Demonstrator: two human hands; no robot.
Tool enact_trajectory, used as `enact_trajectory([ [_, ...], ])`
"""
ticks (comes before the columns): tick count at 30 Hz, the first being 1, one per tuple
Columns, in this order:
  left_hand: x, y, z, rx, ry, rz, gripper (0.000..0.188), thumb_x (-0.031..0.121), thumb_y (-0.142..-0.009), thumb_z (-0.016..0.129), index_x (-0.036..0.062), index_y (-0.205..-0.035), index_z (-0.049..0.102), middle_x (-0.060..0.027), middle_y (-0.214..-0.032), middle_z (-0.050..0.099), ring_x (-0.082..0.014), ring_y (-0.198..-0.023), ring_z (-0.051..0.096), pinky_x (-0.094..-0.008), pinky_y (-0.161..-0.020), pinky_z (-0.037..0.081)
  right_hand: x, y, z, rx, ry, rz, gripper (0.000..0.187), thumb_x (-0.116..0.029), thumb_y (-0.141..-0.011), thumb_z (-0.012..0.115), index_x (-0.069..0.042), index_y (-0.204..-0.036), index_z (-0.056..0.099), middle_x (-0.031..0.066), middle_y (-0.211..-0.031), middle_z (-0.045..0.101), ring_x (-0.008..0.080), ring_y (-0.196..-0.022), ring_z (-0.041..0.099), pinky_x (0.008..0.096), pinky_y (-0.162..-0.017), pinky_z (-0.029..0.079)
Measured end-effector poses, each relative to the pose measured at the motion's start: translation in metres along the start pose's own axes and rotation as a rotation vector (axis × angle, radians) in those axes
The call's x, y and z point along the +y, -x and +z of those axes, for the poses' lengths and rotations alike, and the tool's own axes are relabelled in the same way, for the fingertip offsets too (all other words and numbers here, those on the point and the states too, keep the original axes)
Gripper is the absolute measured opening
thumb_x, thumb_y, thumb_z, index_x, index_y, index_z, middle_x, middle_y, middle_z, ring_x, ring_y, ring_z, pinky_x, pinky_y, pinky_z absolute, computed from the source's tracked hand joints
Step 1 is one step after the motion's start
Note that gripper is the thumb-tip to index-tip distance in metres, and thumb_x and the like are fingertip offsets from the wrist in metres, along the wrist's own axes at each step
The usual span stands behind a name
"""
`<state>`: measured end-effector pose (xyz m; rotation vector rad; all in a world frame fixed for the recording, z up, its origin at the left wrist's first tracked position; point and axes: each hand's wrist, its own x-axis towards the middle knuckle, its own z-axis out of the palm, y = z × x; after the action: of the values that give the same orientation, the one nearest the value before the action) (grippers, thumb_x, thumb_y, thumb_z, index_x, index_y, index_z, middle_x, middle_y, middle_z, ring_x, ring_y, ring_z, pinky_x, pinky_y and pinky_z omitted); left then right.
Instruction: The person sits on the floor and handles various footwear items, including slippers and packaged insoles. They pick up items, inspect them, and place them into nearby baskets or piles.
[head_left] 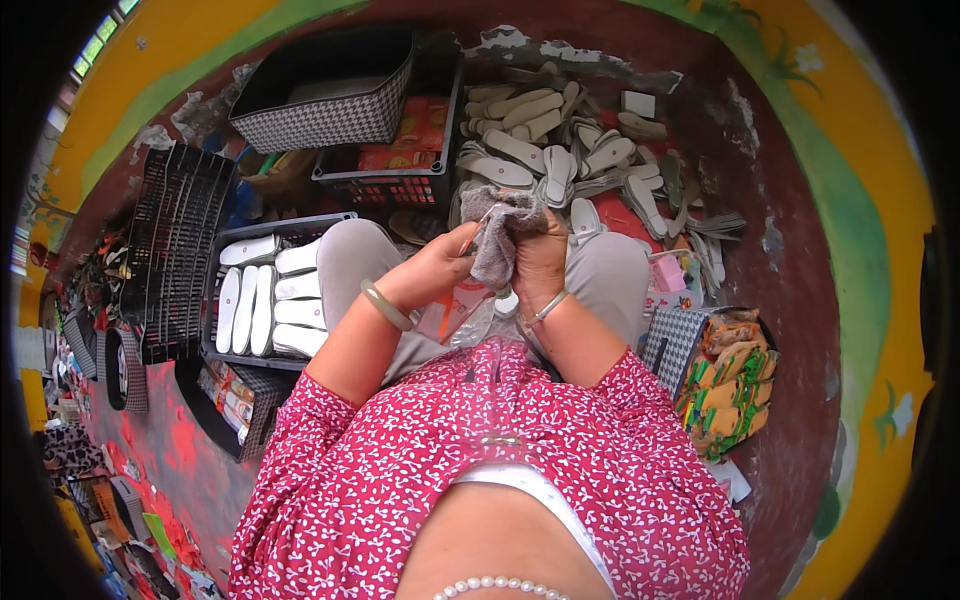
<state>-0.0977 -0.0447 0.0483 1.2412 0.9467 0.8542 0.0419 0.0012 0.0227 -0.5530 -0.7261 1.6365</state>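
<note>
Above my lap, both hands have hold of a crumpled grey cloth [497, 255]. My left hand [443, 264] pinches its left side, and a thin orange piece shows by the fingers, too small to name. On the cloth's right side my right hand [542, 262] is closed around it, the fingers partly hidden by its folds. Whether something lies inside the cloth cannot be seen. Below the hands, clear plastic [480, 322] rests between my knees. Past the cloth spreads a heap of loose white shoe soles [517, 150].
Left of my knee, a black crate [212, 335] holds rows of white soles. Farther back are a houndstooth bin [330, 122] and a black crate [385, 188] with red packets. At my right a basket [668, 340] holds orange and green packs. Black crates [180, 250] stand far left.
</note>
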Motion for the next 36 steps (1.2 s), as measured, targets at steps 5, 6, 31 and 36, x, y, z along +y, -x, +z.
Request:
enact_trajectory([
  [5,0.005,0.003,0.009,-0.01,0.277,-0.045,0.041,-0.002,-0.085,0.049,0.0038,-0.125,0.044,-0.0032,-0.111,0.055,-0.012,-0.101,0.053,-0.0281,-0.09,0.042,0.001,-0.01,-0.005,0.009,0.32,-0.208,0.017,0.003,-0.08,0.052,-0.001,-0.092,0.064,0.0029,-0.085,0.064,0.009,-0.074,0.059,0.0223,-0.068,0.049],
  [6,0.002,0.002,0.007,-0.021,0.273,-0.028,0.041,-0.002,-0.085,0.049,0.0037,-0.125,0.044,-0.0032,-0.111,0.055,-0.012,-0.101,0.053,-0.0281,-0.09,0.042,0.002,-0.011,-0.006,0.011,0.328,-0.22,0.017,0.003,-0.08,0.052,-0.001,-0.091,0.064,0.0029,-0.085,0.064,0.0089,-0.074,0.059,0.0223,-0.068,0.049],
  [31,-0.019,-0.006,0.001,0.142,0.28,0.134,0.035,0.002,-0.086,0.05,-0.0001,-0.121,0.047,-0.0042,-0.111,0.056,-0.0113,-0.101,0.054,-0.027,-0.087,0.043,0.019,-0.01,-0.027,-0.165,-0.309,0.356,0.03,-0.023,-0.087,0.055,-0.006,-0.112,0.052,0.0057,-0.101,0.059,0.0182,-0.088,0.06,0.0326,-0.076,0.051],
  [36,-0.003,-0.001,0.002,0.122,0.278,0.108,0.037,0.002,-0.086,0.052,0.0001,-0.122,0.046,-0.0041,-0.11,0.057,-0.0117,-0.1,0.054,-0.0275,-0.088,0.043,0.01,-0.007,-0.014,-0.106,-0.36,0.278,0.029,-0.019,-0.087,0.055,-0.002,-0.11,0.054,0.0077,-0.098,0.06,0.0185,-0.084,0.061,0.0314,-0.073,0.052],
])
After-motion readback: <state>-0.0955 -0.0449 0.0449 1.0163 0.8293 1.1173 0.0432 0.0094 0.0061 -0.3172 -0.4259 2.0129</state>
